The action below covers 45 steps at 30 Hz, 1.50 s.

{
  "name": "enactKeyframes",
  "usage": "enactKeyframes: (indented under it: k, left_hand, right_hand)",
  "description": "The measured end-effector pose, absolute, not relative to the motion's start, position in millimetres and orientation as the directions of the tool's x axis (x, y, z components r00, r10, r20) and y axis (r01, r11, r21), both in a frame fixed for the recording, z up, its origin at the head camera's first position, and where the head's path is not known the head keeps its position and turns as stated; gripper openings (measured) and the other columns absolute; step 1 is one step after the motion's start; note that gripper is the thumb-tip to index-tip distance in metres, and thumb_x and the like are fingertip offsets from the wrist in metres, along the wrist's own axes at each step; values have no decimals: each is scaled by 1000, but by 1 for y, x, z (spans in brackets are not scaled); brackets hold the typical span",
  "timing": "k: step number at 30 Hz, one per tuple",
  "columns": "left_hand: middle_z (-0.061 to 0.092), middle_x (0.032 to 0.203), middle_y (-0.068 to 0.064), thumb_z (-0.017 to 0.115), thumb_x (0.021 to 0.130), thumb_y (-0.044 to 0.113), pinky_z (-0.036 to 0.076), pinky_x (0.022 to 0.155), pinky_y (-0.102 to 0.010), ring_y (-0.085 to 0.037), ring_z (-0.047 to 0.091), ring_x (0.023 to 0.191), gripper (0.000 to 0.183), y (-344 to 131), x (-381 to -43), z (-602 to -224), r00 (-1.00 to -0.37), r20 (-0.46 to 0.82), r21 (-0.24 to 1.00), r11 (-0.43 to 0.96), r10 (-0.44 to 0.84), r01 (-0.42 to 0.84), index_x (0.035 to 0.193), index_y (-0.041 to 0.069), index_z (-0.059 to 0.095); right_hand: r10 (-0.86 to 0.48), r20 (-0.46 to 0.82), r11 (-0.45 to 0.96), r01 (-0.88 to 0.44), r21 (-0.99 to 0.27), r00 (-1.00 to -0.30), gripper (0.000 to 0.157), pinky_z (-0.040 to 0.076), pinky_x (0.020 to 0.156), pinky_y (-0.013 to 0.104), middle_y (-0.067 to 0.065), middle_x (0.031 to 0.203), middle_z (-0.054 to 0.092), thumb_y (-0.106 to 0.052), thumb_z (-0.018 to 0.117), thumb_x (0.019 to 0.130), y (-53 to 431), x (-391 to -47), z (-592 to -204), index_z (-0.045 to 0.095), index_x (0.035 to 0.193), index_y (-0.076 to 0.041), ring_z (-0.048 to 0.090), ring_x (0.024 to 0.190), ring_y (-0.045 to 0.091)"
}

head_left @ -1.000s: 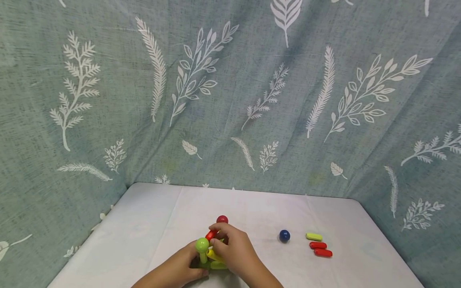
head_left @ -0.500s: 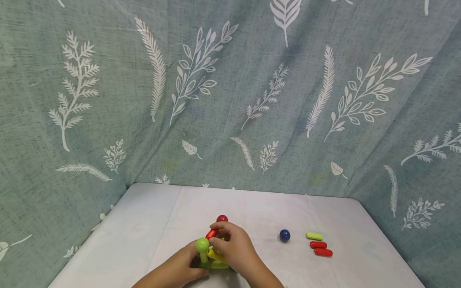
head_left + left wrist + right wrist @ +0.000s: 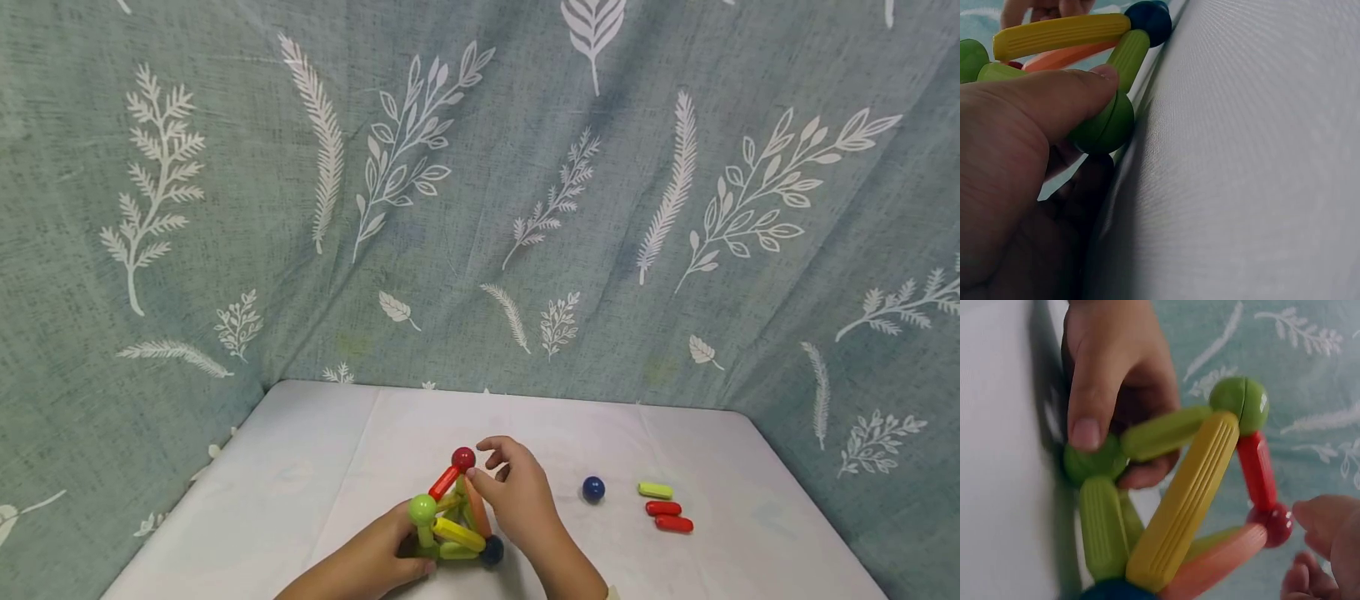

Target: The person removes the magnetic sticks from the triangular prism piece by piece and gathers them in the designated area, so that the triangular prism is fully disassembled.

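My left hand (image 3: 386,558) grips a toy frame of ball-and-stick building pieces at its lower green ball (image 3: 1105,128). In the right wrist view its thumb lies over that ball. The frame has a yellow rod (image 3: 1182,503), a red rod (image 3: 1256,469), an orange rod (image 3: 1219,562) and several green rods. An upper green ball (image 3: 422,509), a red ball (image 3: 463,458) and a dark blue ball (image 3: 492,551) join them. My right hand (image 3: 521,492) is beside the red ball with loosely bent fingers and holds nothing. Whether its thumb touches the frame, I cannot tell.
Right of the frame, a loose dark blue ball (image 3: 593,489) lies on the white table (image 3: 360,467). Farther right are a loose yellow-green rod (image 3: 655,490) and two red rods (image 3: 673,523). A leaf-patterned cloth (image 3: 465,208) hangs behind and at the sides.
My right hand has let go of the red rod and drawn back to the right, uncovering the orange rod and the frame's blue ball. The left hand keeps its hold.
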<state>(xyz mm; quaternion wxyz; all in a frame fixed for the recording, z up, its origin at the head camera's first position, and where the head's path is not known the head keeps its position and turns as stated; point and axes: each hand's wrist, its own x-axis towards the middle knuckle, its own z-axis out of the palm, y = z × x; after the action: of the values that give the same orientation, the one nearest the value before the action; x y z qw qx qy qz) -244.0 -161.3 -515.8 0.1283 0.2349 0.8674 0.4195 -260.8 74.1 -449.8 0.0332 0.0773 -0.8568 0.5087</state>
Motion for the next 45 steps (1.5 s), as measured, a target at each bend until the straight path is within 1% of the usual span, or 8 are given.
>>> enactKeyframes:
  k: [3, 6, 14, 21, 29, 34, 38, 45]
  left_hand:
    - [66, 125, 11, 85, 88, 29, 48, 107, -58, -8, 63, 116, 58, -162, -244, -515, -855, -27, 783, 542, 517, 303, 137, 20, 57]
    - [67, 124, 11, 84, 88, 28, 48, 108, -58, -6, 63, 114, 58, -162, -243, -514, -850, -21, 781, 540, 526, 314, 138, 19, 56]
    - [67, 123, 12, 84, 89, 30, 48, 108, -58, -4, 62, 112, 58, -161, -242, -515, -848, -19, 782, 536, 530, 317, 138, 18, 55]
    - [67, 122, 12, 85, 88, 30, 48, 107, -58, -5, 62, 112, 58, -162, -243, -514, -853, -33, 779, 549, 521, 305, 138, 19, 55]
    - [67, 130, 7, 85, 88, 31, 46, 108, -60, -11, 63, 119, 62, -162, -242, -513, -853, -22, 777, 546, 521, 313, 140, 17, 54]
    - [65, 132, 4, 85, 88, 32, 47, 108, -60, -16, 63, 122, 63, -162, -243, -514, -856, -26, 773, 553, 517, 310, 140, 16, 54]
    - [66, 132, 4, 85, 88, 31, 46, 108, -61, -18, 64, 122, 62, -162, -243, -513, -858, -36, 780, 552, 512, 296, 140, 15, 54]
    - [66, 127, 8, 84, 89, 30, 49, 107, -56, -7, 62, 116, 56, -161, -242, -513, -849, -9, 764, 551, 528, 334, 137, 20, 56]
  right_hand:
    - [-122, 100, 479, -146, -866, -988, 43, 50, 62, 26, 0, 115, 67, -28, 83, 91, 77, -266, -454, 68, 131, -29, 55, 85, 19]
    - [-168, 56, 463, -129, -877, -984, 46, 50, 65, 29, -3, 124, 70, -31, 82, 92, 78, -268, -458, 66, 135, -34, 56, 89, 20]
    - [-174, 56, 415, -125, -901, -983, 45, 53, 72, 31, -6, 117, 72, -29, 80, 94, 76, -268, -464, 65, 135, -38, 58, 94, 20]
    - [-162, 93, 431, -156, -889, -982, 38, 53, 69, 28, -8, 114, 72, -27, 78, 96, 75, -269, -466, 67, 132, -37, 58, 92, 18]
    - [-163, 148, 445, -207, -871, -975, 36, 54, 66, 25, -8, 113, 73, -26, 75, 98, 74, -269, -469, 67, 133, -33, 59, 91, 17]
    - [-165, 134, 417, -192, -888, -977, 37, 56, 72, 26, -8, 111, 73, -29, 74, 99, 74, -269, -469, 66, 134, -33, 61, 94, 16]
    - [-163, 104, 375, -160, -913, -981, 36, 60, 77, 31, -5, 110, 72, -30, 73, 100, 74, -268, -470, 65, 135, -32, 63, 95, 16]
    - [-142, 78, 315, -120, -942, -987, 34, 61, 79, 34, -1, 114, 70, -30, 70, 101, 72, -268, -473, 65, 135, -33, 63, 94, 17]
